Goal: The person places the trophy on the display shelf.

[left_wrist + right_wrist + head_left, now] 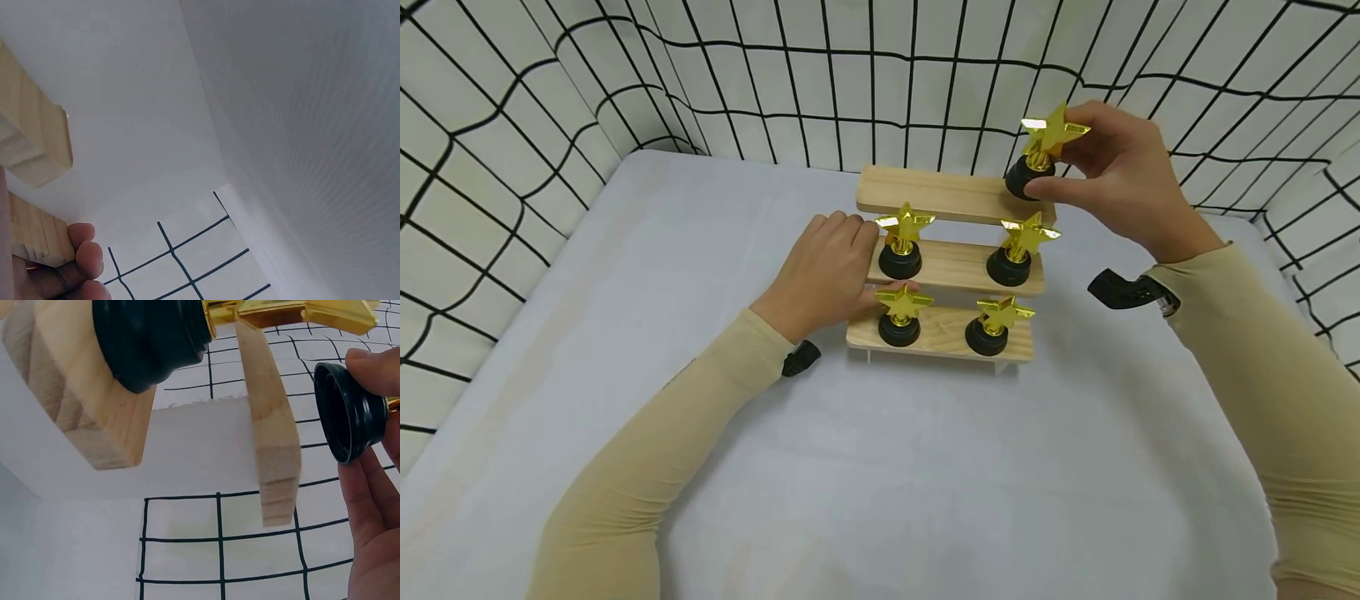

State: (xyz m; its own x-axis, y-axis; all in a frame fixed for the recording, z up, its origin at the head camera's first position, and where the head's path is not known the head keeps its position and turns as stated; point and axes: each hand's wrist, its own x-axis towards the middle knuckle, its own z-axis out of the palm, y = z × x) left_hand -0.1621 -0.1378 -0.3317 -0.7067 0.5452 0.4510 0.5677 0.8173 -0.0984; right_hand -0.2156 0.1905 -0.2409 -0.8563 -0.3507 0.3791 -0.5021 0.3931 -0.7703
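My right hand (1120,171) pinches a gold star trophy (1037,154) by its black base, over the right end of the top board. In the right wrist view, the hollow underside of that trophy base (337,415) shows, apart from the board. At the left side of a three-tier wooden shelf (932,193), my left hand (827,271) grips the middle board's end, its thumb behind a front trophy. The left wrist view has fingertips (89,257) curled round a board end (47,234). Two trophies (900,254) (1011,258) stand on the middle board, two (900,321) (988,332) on the lowest.
The shelf stands on a white-covered table (880,483). Behind it and along both sides rises a black wire grid (850,83) against white walls. Dark wrist devices (1123,289) sit below both sleeve cuffs.
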